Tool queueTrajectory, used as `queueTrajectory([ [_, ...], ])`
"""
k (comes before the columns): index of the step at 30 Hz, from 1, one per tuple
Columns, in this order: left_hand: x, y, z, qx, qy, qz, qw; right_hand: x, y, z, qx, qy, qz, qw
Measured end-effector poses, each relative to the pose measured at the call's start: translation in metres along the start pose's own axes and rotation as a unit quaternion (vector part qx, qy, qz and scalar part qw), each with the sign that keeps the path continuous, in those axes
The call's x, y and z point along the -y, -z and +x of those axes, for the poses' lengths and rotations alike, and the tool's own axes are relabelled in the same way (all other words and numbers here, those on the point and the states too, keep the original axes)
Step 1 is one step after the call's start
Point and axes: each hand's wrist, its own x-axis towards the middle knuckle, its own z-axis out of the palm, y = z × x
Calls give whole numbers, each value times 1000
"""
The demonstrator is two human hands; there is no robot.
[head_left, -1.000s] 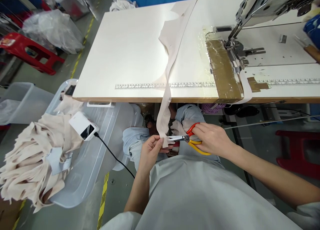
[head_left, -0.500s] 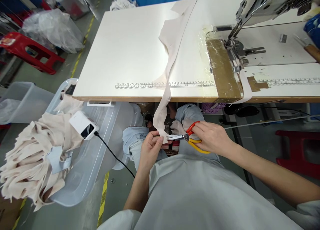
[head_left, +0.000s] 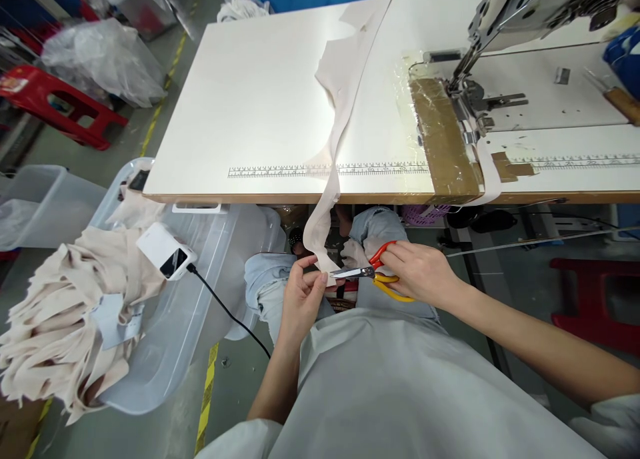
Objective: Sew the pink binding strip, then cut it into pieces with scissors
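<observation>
My left hand pinches the lower end of a pale beige fabric strip, just off the table's front edge. From there the strip runs up over the edge and lies across the white tabletop, wider at its far end. In my right hand is a pair of scissors with one red and one yellow handle loop, my fingers in the loops. The blades point left and touch the fabric end right beside my left fingertips. Whether they are cutting through it is too small to tell.
A sewing machine stands on the right of the white table, a pale band hanging from it. At left, a clear plastic bin carries heaped beige strips and a white power bank with a black cable. Red stools flank the workplace.
The scissor blades have come closer together at the fabric end, and the handle loops have drawn in slightly. My left hand keeps its pinch; the strip on the table lies as before.
</observation>
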Motion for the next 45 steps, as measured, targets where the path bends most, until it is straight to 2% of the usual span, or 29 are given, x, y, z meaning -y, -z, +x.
queueTrajectory([
  [7, 0, -3, 1, -1, -7, 4, 1000, -3, -2, -2, 51, -20, 20, 998],
  [12, -3, -2, 2, -3, -23, -1, 1000, 3, 5, 4, 150, -102, 145, 973],
  [14, -3, -2, 2, 1, -23, -2, 1000, 6, 7, 6, 169, -124, 170, 963],
  [17, -1, 0, 2, 7, -21, 1, 1000, 6, 7, 6, 149, -128, 151, 969],
  [23, 3, 1, 1, 4, -29, 2, 1000, 0, 5, 5, 104, -59, 63, 991],
  [33, 2, -2, 5, 20, -22, -34, 999, -4, 5, 4, 67, -5, 28, 997],
  [35, 1, -2, 7, 19, -18, -39, 999, -6, 5, 3, 71, -22, 41, 996],
  [38, 1, -1, 8, 19, -19, -38, 999, -8, 8, 3, 116, -96, 118, 982],
  [42, 5, 5, 8, 55, -45, -19, 997, -11, 13, 6, 145, -157, 165, 963],
  [45, 13, 13, 8, 55, -53, 70, 995, -10, 14, 8, 160, -164, 165, 959],
])
